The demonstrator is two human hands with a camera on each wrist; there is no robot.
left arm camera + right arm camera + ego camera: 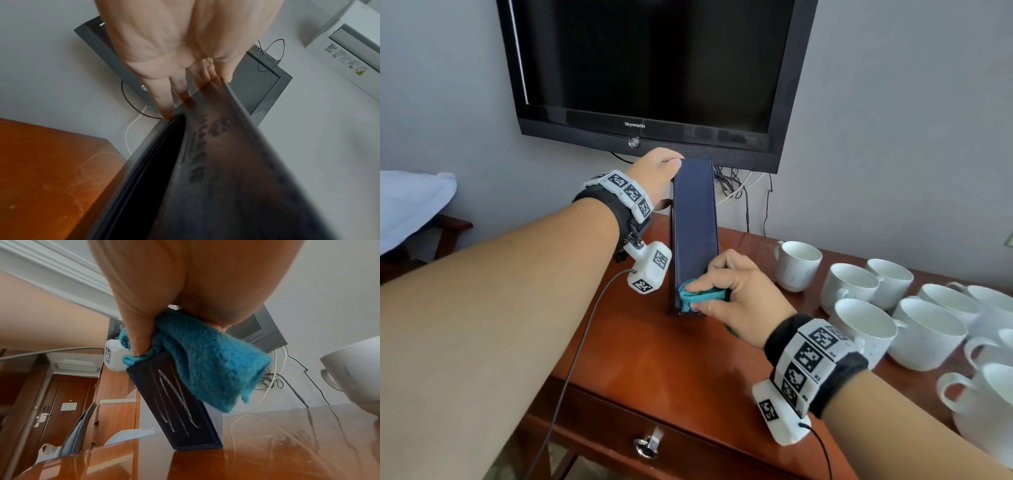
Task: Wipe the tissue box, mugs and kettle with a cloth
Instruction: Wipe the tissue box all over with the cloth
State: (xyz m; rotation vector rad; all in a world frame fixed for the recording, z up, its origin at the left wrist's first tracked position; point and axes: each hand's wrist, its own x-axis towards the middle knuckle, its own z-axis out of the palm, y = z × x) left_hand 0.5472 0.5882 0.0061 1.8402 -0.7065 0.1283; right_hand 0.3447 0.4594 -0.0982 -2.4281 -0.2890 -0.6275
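Glossy red-brown wooden counter (688, 370), near edge running across the bottom of the head view with a drawer pull below it; far edge meets the grey wall. Dark navy rectangular tissue box (694, 222) stood on end near the counter's middle, long axis close to upright, top leaning slightly toward the wall, narrow face turned to the wearer. Its lower end touches the counter; in the right wrist view the broad dark face carries pale wavy line markings. Left hand (654, 174) holds the top end, fingers (164, 97) wrapped over the upper edge. Right hand (739, 294) sits at the box's lower near corner, fingers clenched round a bunched teal terry cloth (697, 296) pressed against the box; a loose flap hangs free in the right wrist view. Bare counter lies to the left and in front of the box. To the right, a cluster of white ceramic mugs (859, 308), the closest one just beside the right hand. Black flat-screen television (654, 68) on the wall directly behind the box top, cables hanging under it.
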